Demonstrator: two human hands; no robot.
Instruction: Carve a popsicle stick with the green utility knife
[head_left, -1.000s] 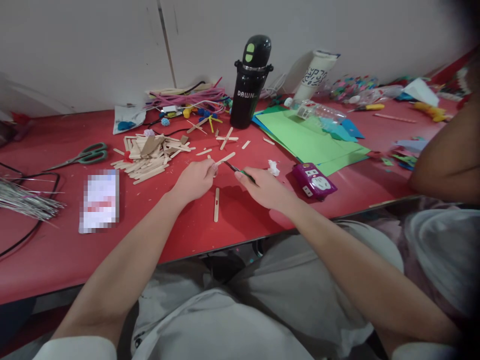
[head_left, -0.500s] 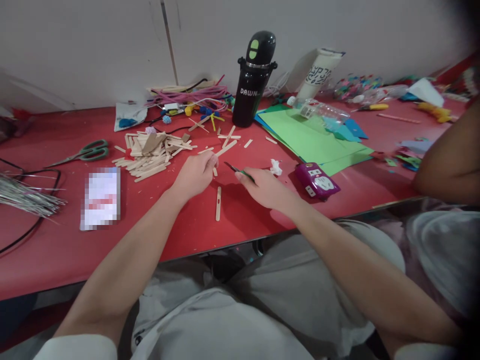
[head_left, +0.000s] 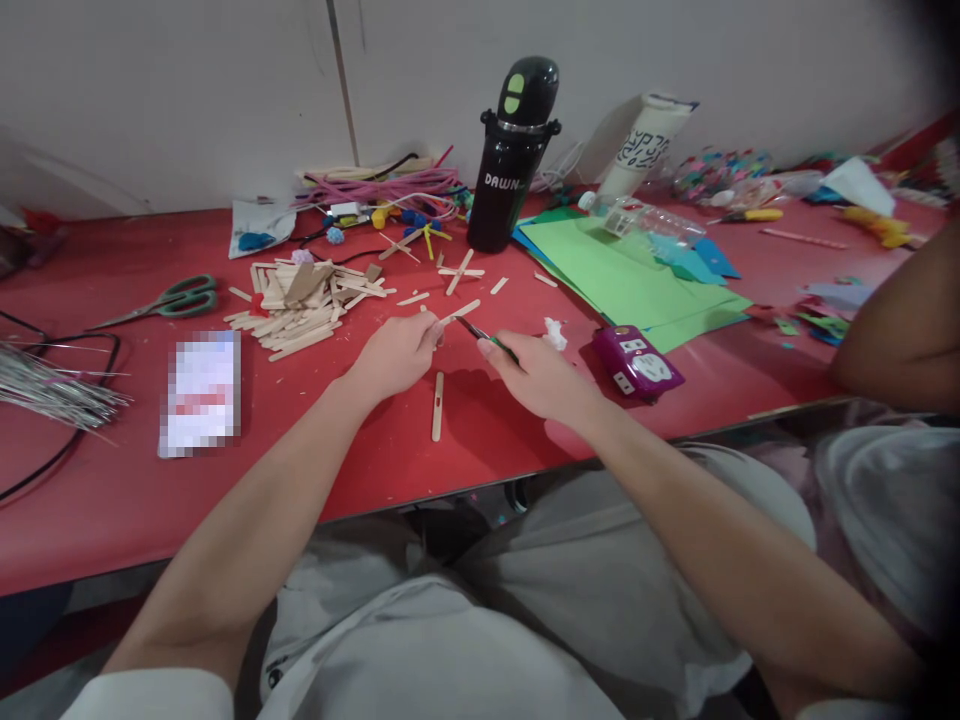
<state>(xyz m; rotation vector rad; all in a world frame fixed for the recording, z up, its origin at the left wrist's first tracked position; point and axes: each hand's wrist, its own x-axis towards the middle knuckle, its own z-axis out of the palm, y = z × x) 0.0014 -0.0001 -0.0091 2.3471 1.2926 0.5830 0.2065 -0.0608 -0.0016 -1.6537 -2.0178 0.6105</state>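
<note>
My left hand [head_left: 405, 350] is closed on a wooden craft stick [head_left: 468, 308], whose free end points up and to the right. In my right hand [head_left: 536, 375] is a craft knife [head_left: 474, 330] with a thin dark blade and a partly hidden green handle. The blade tip meets or nearly meets the stick beside my left fingertips; I cannot tell if it cuts in. Below my hands, a second craft stick [head_left: 437, 407] with a small slot in it lies on the red table [head_left: 360, 465]. Beyond my left hand is a pile of craft sticks [head_left: 307, 310].
Green-handled scissors [head_left: 184, 297], a phone [head_left: 201, 395] and a wire bundle [head_left: 56, 390] lie left. A black bottle [head_left: 510, 160] stands behind. To the right are a purple power socket [head_left: 637, 362], green paper sheets [head_left: 630, 275] and another person's arm [head_left: 896, 320].
The held stick has tipped lower to the right. My right hand has shifted slightly, and the blade tip has come from below the stick up to it.
</note>
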